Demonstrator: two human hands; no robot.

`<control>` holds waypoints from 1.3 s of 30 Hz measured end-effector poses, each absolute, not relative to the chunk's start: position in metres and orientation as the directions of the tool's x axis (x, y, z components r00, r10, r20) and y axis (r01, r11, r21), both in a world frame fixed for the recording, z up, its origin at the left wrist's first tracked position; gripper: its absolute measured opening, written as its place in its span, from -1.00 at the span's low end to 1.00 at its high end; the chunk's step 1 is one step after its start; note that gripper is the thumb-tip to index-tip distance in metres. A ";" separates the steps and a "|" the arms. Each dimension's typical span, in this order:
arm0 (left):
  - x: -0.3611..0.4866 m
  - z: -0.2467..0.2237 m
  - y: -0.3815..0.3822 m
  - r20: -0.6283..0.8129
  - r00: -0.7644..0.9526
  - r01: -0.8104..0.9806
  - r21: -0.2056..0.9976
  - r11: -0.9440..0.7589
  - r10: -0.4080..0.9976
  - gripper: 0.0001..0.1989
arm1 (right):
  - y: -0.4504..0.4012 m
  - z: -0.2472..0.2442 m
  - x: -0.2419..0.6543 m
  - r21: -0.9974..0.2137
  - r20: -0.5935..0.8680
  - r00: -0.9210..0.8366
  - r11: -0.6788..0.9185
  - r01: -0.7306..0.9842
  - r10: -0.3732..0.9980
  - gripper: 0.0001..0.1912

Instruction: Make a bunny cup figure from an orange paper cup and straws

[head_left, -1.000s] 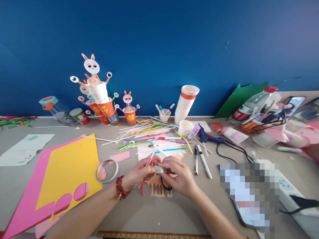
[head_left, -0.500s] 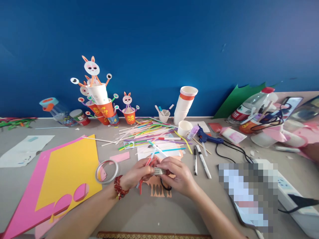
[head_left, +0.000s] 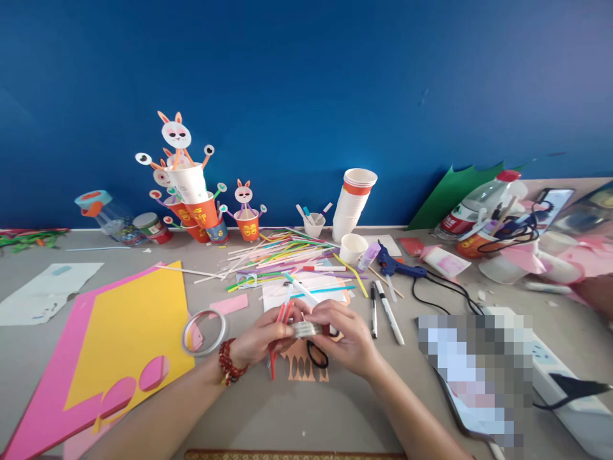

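My left hand (head_left: 268, 332), a red beaded bracelet on its wrist, is closed around several thin red and white straws (head_left: 273, 364) that jut out above and below the fingers. Between the two hands sits a small roll of clear tape (head_left: 306, 329), seen edge-on. My right hand (head_left: 345, 335) grips its right side, and the left thumb touches its left end. Fingers partly cover the roll. Beneath the hands lie a cut-out orange paper (head_left: 306, 372) and a black loop like a scissors handle (head_left: 318, 355).
Loose coloured straws (head_left: 282, 252) spread behind the hands. Cups with rabbit figures (head_left: 249, 227) and a paper-cup stack (head_left: 352, 204) line the wall. A blue glue gun (head_left: 400, 265), pens (head_left: 389, 313) and a blurred phone lie right; yellow card (head_left: 138, 326) and a tape ring (head_left: 221, 329) lie left.
The red straws in my left hand have tipped more upright. The tape roll has turned slightly and shows more of its side. The black loop is more exposed.
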State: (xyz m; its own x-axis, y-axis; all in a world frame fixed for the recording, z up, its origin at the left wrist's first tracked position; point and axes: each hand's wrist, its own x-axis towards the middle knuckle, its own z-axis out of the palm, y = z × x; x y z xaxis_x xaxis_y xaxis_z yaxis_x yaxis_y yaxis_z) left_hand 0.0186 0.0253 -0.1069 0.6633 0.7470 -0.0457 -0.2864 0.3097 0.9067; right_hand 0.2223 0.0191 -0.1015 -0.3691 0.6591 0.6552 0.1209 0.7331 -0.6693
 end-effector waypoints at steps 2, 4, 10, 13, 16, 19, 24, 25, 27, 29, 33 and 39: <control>0.018 -0.106 0.026 -0.035 0.673 -0.279 0.913 0.298 0.738 -0.72 | 0.019 -0.101 0.222 -0.667 0.661 -0.360 0.735 0.120 0.658 -0.82; 0.018 -0.106 0.026 -0.028 0.681 -0.266 0.922 0.282 0.732 -0.72 | 0.019 -0.102 0.222 -0.664 0.663 -0.359 0.737 0.121 0.657 -0.81; 0.020 -0.105 0.027 -0.067 0.659 -0.193 0.948 0.254 0.749 -0.72 | 0.018 -0.106 0.220 -0.633 0.659 -0.376 0.750 0.191 0.652 -0.78; 0.023 -0.105 0.025 -0.105 0.628 -0.162 0.951 0.262 0.771 -0.75 | 0.017 -0.106 0.217 -0.570 0.673 -0.408 0.784 0.245 0.616 -0.76; 0.026 -0.107 0.023 -0.119 0.599 -0.179 0.944 0.277 0.792 -0.78 | 0.016 -0.105 0.216 -0.545 0.677 -0.410 0.791 0.279 0.611 -0.76; 0.027 -0.111 0.021 -0.120 0.597 -0.220 0.926 0.306 0.793 -0.78 | 0.016 -0.105 0.217 -0.579 0.666 -0.387 0.769 0.270 0.637 -0.76; 0.026 -0.112 0.021 -0.114 0.638 -0.282 0.886 0.368 0.762 -0.75 | 0.018 -0.105 0.220 -0.642 0.654 -0.354 0.738 0.208 0.669 -0.77; 0.026 -0.111 0.021 -0.113 0.635 -0.286 0.885 0.369 0.764 -0.75 | 0.018 -0.106 0.220 -0.646 0.656 -0.348 0.736 0.200 0.670 -0.78; 0.026 -0.109 0.021 -0.122 0.626 -0.277 0.888 0.366 0.770 -0.75 | 0.018 -0.105 0.220 -0.646 0.661 -0.344 0.739 0.191 0.667 -0.78; 0.027 -0.107 0.020 -0.132 0.614 -0.265 0.894 0.361 0.778 -0.74 | 0.017 -0.105 0.220 -0.635 0.672 -0.344 0.749 0.189 0.656 -0.76; 0.028 -0.108 0.019 -0.134 0.603 -0.252 0.903 0.347 0.787 -0.74 | 0.017 -0.106 0.219 -0.630 0.673 -0.352 0.754 0.188 0.650 -0.75; 0.028 -0.109 0.018 -0.110 0.583 -0.234 0.926 0.296 0.805 -0.74 | 0.017 -0.106 0.218 -0.640 0.660 -0.361 0.745 0.190 0.659 -0.78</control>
State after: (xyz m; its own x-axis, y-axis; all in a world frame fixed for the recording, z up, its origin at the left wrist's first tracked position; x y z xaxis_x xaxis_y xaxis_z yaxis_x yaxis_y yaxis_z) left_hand 0.0279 0.0181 -0.1092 0.5832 0.8048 -0.1103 -0.2340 0.2965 0.9259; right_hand 0.2181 0.0167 -0.1062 -0.3613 0.6590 0.6597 0.1904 0.7447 -0.6397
